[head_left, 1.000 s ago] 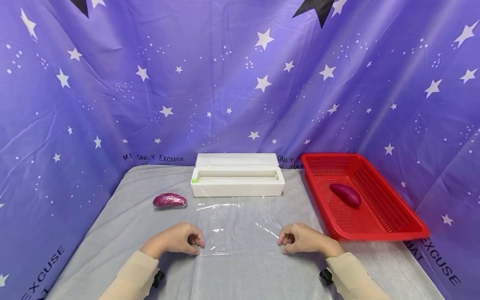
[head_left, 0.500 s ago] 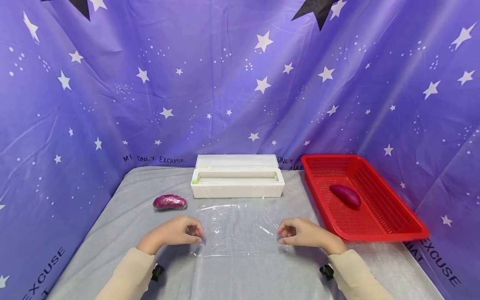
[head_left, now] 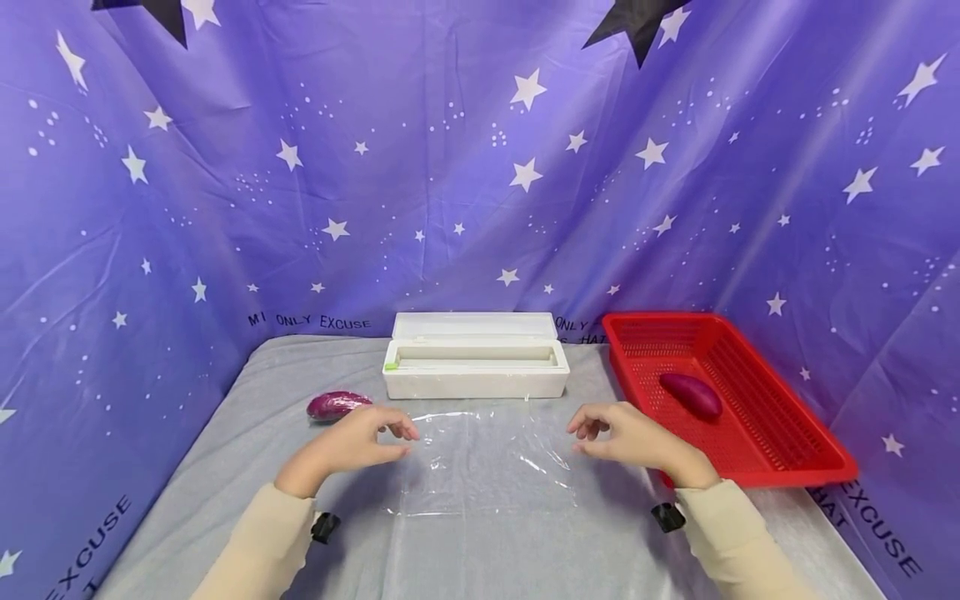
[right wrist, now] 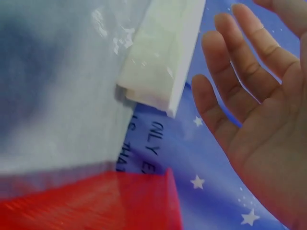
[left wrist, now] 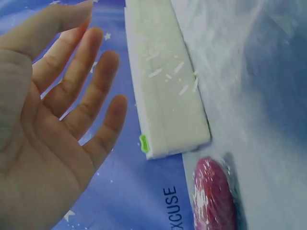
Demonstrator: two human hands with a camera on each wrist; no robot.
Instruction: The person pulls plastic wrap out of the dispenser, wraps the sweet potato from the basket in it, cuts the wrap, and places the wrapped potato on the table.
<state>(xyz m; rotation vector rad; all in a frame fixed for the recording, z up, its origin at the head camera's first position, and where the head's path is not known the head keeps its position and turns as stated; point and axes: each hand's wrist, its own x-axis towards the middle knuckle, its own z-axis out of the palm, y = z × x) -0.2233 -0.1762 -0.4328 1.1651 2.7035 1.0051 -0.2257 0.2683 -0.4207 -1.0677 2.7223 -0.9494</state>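
Observation:
A sheet of clear cling film (head_left: 487, 467) lies spread on the grey cloth between both hands. My left hand (head_left: 360, 440) hovers over its left side, fingers loosely bent and holding nothing; the left wrist view shows the palm and spread fingers (left wrist: 91, 108). Over the right side, my right hand (head_left: 636, 435) is likewise relaxed, its parted fingers (right wrist: 228, 91) holding nothing in the right wrist view. Just beyond the left hand sits a film-wrapped purple, elongated vegetable (head_left: 333, 406), partly hidden by that hand. The white cling film box (head_left: 476, 383) stands behind the sheet, lid raised.
At the right, a red plastic basket (head_left: 806, 429) holds another purple elongated vegetable (head_left: 693, 396). A small green piece (head_left: 391, 367) sits at the box's left end. Purple star-printed curtain (head_left: 450, 167) surrounds the grey-covered table (head_left: 480, 558).
Both hands have come away from the near corners of the cling film, rising and moving forward as their fingers opened. The film stays on the table.

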